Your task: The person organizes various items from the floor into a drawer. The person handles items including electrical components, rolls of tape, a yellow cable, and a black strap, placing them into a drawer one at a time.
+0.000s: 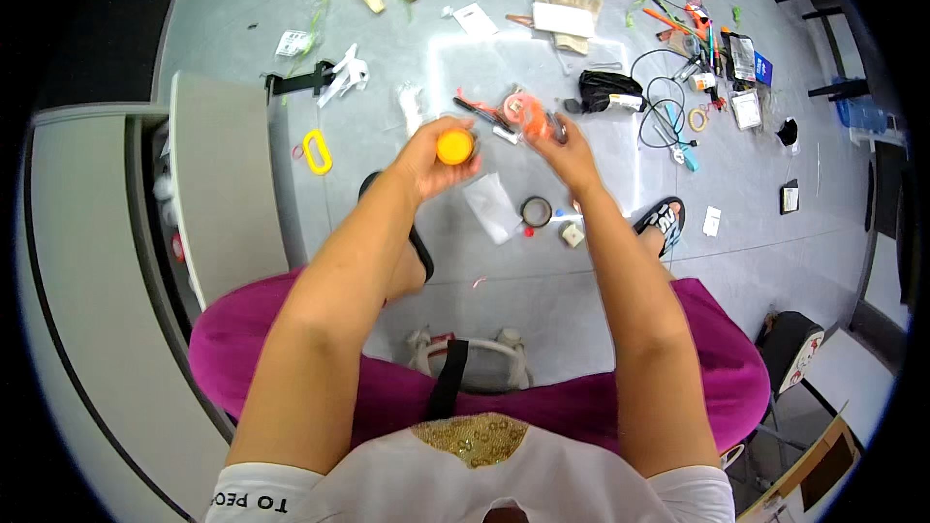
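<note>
My left hand [423, 161] is closed around a round container with an orange-yellow top [454, 146], held above the floor. To its right, my right hand [573, 157] grips a translucent orange-red thing [536, 123], smeared by motion, so its kind is unclear. A dark piece [559, 129] shows by the right fingers. Just beyond the hands lie a pinkish ring [514, 103] and a black stick-like tool [481, 111]. Nearer to me on the floor are a clear plastic bag [492, 205], a black tape roll [536, 211], a small red cap [528, 231] and a pale cube [572, 234].
An open drawer [232, 184] juts out at the left, near a yellow loop-shaped handle [317, 152]. Gloves [569, 2], a black pouch [605, 89] and a black cable [664, 111] lie farther off. A black chair [790, 349] stands at the right.
</note>
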`<state>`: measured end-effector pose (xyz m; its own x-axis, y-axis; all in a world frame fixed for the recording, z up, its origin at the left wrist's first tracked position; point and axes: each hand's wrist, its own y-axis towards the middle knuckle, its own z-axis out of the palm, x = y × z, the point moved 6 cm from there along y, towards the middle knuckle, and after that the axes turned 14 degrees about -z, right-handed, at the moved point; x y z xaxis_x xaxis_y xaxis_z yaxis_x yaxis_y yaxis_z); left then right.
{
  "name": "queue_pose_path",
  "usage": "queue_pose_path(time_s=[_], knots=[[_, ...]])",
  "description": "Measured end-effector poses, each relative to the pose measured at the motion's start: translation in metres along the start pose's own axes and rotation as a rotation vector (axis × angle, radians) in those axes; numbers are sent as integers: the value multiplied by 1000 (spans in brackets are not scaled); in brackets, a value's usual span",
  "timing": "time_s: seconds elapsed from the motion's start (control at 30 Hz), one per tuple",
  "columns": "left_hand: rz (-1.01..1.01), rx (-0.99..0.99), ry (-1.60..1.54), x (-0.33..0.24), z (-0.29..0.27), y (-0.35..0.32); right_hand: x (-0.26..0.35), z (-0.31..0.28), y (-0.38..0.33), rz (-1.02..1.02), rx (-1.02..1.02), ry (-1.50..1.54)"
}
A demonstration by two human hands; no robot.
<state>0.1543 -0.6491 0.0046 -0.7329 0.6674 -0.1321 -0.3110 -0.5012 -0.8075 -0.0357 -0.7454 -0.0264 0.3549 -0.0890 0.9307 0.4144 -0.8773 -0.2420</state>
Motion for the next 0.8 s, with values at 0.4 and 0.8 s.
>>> queue_pose_path(time_s=[0.4,0.8], knots=[[150,-67,375,23,65,-184,266,44,-99,-923,60,-555],[139,-192,183,41,55,-215,146,-21,-84,-350,-98,-80]])
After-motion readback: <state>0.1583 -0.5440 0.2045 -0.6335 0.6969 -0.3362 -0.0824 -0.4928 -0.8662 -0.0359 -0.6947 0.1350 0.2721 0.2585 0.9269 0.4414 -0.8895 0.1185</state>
